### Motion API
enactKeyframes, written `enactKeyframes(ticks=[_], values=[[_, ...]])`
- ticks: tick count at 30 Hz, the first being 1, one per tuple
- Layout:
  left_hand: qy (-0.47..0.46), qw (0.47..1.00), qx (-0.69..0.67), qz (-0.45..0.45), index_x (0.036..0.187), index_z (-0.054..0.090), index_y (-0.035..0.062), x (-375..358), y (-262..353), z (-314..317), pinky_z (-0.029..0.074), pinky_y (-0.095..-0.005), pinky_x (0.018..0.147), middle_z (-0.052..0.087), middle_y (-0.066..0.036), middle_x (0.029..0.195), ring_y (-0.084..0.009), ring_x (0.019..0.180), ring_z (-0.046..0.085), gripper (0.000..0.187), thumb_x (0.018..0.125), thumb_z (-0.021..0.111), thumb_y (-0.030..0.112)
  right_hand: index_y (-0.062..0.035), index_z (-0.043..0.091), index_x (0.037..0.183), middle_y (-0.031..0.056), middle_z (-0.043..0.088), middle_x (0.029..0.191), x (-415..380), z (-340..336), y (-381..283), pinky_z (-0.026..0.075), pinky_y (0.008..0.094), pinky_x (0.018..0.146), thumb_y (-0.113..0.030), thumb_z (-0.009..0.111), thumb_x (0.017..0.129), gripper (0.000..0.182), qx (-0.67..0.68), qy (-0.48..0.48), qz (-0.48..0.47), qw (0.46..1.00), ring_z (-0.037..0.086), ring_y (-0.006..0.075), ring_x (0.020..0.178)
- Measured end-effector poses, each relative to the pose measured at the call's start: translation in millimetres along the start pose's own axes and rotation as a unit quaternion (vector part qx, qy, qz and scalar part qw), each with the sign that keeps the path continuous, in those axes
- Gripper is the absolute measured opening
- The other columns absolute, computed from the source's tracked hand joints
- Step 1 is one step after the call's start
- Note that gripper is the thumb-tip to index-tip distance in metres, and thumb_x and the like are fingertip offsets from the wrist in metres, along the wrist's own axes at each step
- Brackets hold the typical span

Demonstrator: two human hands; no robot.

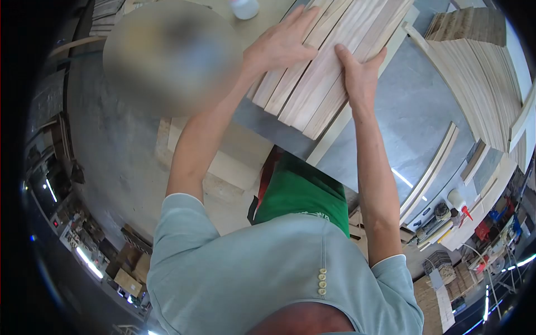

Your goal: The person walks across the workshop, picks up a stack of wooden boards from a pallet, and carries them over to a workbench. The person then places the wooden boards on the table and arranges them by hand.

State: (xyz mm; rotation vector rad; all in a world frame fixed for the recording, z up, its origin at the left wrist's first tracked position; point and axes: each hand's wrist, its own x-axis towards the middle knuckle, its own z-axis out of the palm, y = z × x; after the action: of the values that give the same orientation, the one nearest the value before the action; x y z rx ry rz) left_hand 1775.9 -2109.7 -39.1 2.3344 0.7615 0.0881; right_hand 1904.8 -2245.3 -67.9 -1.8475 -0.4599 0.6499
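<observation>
We see a row of pale wooden strips (321,84) lying side by side near the top of the view, running at a slant above the grey tabletop (407,120), their near ends slightly staggered. The left hand (283,49) rests open on the strips toward their left side, fingers spread and pointing away from the body, thumb reaching across to the right. The right hand (360,75) is open too, its thumb laid over the top faces and its forefinger apart from it, near the right edge of the row; we cannot tell how its other fingers sit. A long pale rail (330,138) shows along that right edge, parallel to the strips. Well to the right, a large stack of thin wooden pieces (474,84) fans in a curve, which may partly be the bending of the lens. Between that stack and the person, a pair of slim strips (430,172) lies on the tabletop, with a shorter wooden piece (475,162) near them. A white bottle with a red tip (457,199) is at the lower right, near some small items. At the top, left of the strips, we make out part of a white container (244,8). Below the row we see green cloth (304,187) in front of the person's pale grey-green shirt (251,262), and a blurred round patch covers the upper left.
</observation>
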Motion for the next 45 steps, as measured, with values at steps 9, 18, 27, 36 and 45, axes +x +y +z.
enactKeyframes(ticks=[9, 18, 27, 36, 45], values=[[0.016, 0.997, -0.024, 0.07, 0.143, 0.02, -0.0013, 0.1, -11.6, -4.4, 0.024, -0.0336, 0.111, 0.025, -0.025, 0.146, -0.0337, 0.136, 0.026, 0.084, 0.076, 0.061, 0.027, 0.0072, 0.004, 0.142, 0.0274, 0.038, 0.134, 4.1, -3.6, 9.3, 0.031, 0.0346, 0.105, -0.03, 0.073, 0.071, 0.106, 0.069, -0.042, -0.012, 0.997, 0.041, 0.0333, 0.124], [0.039, 0.977, -0.207, -0.009, 0.144, 0.02, 0.0007, 3.2, -28.6, 23.9, 0.029, -0.0333, 0.107, 0.028, -0.021, 0.146, -0.0268, 0.134, 0.032, 0.077, 0.09, 0.055, 0.042, 0.0007, 0.013, 0.143, 0.0221, 0.036, 0.136, 6.2, -1.4, 25.3, 0.031, 0.0369, 0.105, -0.033, 0.053, 0.092, 0.074, 0.251, -0.085, 0.031, 0.964, 0.039, 0.0279, 0.124], [0.004, 0.96, -0.265, -0.087, 0.144, 0.02, -0.001, -8.7, -9.7, 0.2, 0.027, -0.0326, 0.108, 0.033, -0.021, 0.144, -0.0266, 0.133, 0.034, 0.074, 0.09, 0.054, 0.037, 0.0015, 0.02, 0.141, 0.0236, 0.039, 0.134, 6.4, -5.3, 21.8, 0.033, 0.037, 0.104, -0.042, 0.051, 0.091, 0.073, 0.177, -0.08, 0.033, 0.98, 0.041, 0.0297, 0.123], [0.057, 0.995, 0.05, -0.063, 0.138, 0.029, -0.0053, -97.5, 31.7, 10.9, 0.03, -0.0404, 0.107, 0.03, -0.028, 0.142, -0.0407, 0.128, 0.036, 0.07, 0.08, 0.059, 0.02, 0.0033, 0.027, 0.138, 0.0233, 0.043, 0.131, 4.5, -3.5, 18.9, 0.034, 0.0367, 0.102, -0.045, 0.05, 0.09, 0.073, 0.128, -0.051, 0.029, 0.99, 0.044, 0.0294, 0.12], [0.082, 0.991, 0.058, -0.091, 0.135, 0.035, -0.0039, -90.4, 29.0, 12.4, 0.039, -0.042, 0.099, 0.036, -0.029, 0.138, -0.042, 0.119, 0.046, 0.063, 0.078, 0.056, 0.013, 0.0042, 0.03, 0.136, 0.0239, 0.048, 0.127, 6.8, -5.2, 25.7, 0.036, 0.0368, 0.1, -0.046, 0.049, 0.09, 0.071, 0.105, -0.048, 0.011, 0.993, 0.048, 0.0304, 0.116]])
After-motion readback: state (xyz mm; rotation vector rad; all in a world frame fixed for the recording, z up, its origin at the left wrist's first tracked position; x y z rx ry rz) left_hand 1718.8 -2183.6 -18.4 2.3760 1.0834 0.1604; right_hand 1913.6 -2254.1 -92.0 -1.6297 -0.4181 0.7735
